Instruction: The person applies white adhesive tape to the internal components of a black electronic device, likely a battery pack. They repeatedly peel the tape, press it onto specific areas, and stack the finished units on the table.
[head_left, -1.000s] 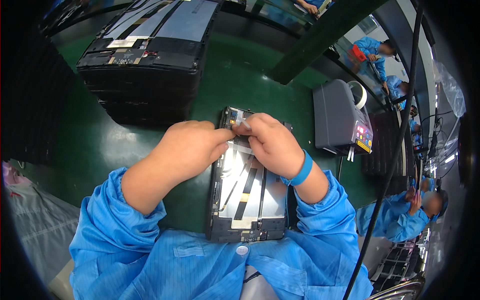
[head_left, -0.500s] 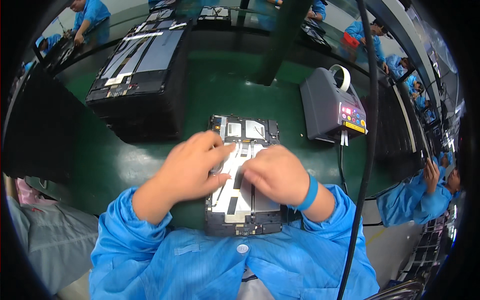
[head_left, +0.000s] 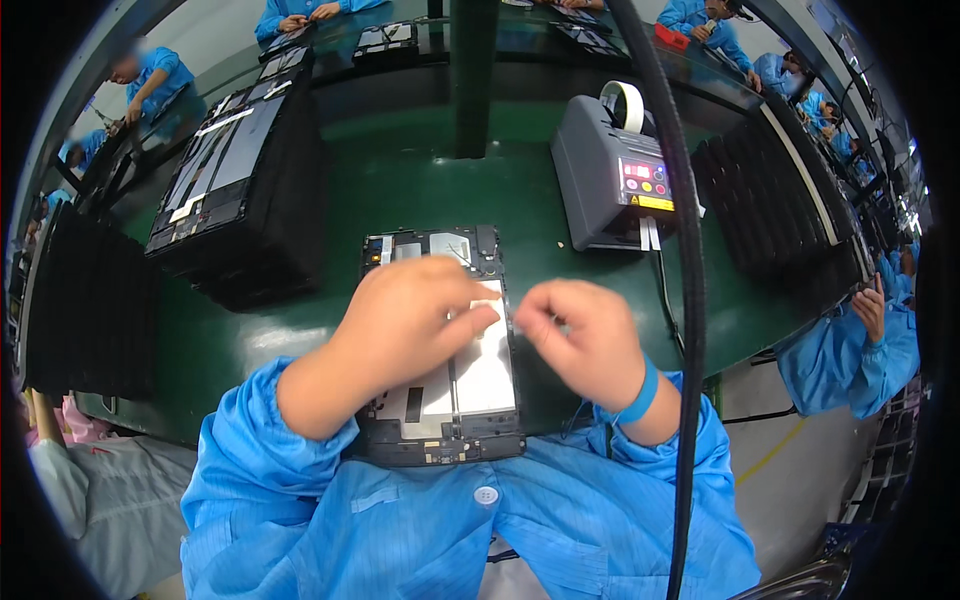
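An opened tablet (head_left: 480, 385) lies flat on the green table in front of me, its silver battery area and black end frames showing. Over its upper middle, my left hand (head_left: 405, 310) covers part of the inside. The left thumb and forefinger come close together near the tablet's right side. Just off that side is my right hand (head_left: 590, 335), with thumb and forefinger pinched together. Its fingertips are slightly blurred, and whatever either pinch holds is too small to make out. A blue band (head_left: 637, 393) circles my right wrist.
A grey tape dispenser (head_left: 600, 175) with a tape roll stands back right. At back left rises a tall stack of opened tablets (head_left: 225, 165). More black stacks stand at far left (head_left: 90, 310) and right (head_left: 765, 195). A black cable (head_left: 690, 300) hangs at right; co-workers sit around.
My right hand has moved off the tablet to its right side. My left hand has shifted right across the tablet, its thumb and forefinger closer together. The view has turned slightly.
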